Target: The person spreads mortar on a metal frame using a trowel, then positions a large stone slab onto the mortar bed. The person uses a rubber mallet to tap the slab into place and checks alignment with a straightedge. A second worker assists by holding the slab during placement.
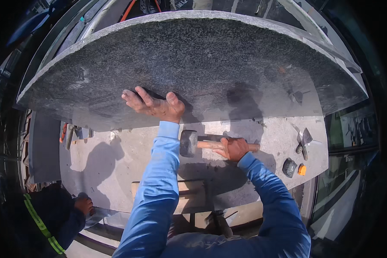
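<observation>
The left hand (155,104) lies flat, fingers spread, on the grey stone slab (193,60). The right hand (231,148) grips a mallet (189,143) (dark head, wooden handle) just below the slab's edge.

Head-worn fisheye, downward (close overhead)

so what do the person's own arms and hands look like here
Both arms wear long, light blue fabric sleeves, the left sleeve and right sleeve, creased and ending in buttoned-style cuffs at the wrists. The left hand and right hand are bare, with no gloves.
</observation>
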`<action>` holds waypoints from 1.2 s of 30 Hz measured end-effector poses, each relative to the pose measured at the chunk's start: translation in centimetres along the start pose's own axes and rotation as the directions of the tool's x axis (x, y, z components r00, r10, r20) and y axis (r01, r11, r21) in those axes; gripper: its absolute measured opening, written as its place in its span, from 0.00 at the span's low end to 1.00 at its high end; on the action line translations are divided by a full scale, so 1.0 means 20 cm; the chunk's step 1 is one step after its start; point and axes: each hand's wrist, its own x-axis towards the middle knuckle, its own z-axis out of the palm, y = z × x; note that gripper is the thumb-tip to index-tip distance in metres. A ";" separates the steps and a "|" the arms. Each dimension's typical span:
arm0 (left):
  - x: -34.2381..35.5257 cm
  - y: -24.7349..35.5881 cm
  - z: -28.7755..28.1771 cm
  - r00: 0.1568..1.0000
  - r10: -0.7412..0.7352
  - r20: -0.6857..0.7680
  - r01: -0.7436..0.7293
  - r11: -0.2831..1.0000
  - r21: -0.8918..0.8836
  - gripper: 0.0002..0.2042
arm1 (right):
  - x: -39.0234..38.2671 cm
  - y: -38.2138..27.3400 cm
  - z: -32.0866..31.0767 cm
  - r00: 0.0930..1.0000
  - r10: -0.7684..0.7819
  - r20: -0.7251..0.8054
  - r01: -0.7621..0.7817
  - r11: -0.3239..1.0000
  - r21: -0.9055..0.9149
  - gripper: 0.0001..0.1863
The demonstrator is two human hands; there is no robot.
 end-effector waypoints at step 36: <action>-1.10 1.42 -0.86 0.008 0.254 0.967 0.349 0.906 -0.241 0.17 | -1.91 1.67 -0.38 0.485 0.849 -0.209 -0.779 0.528 0.338 0.22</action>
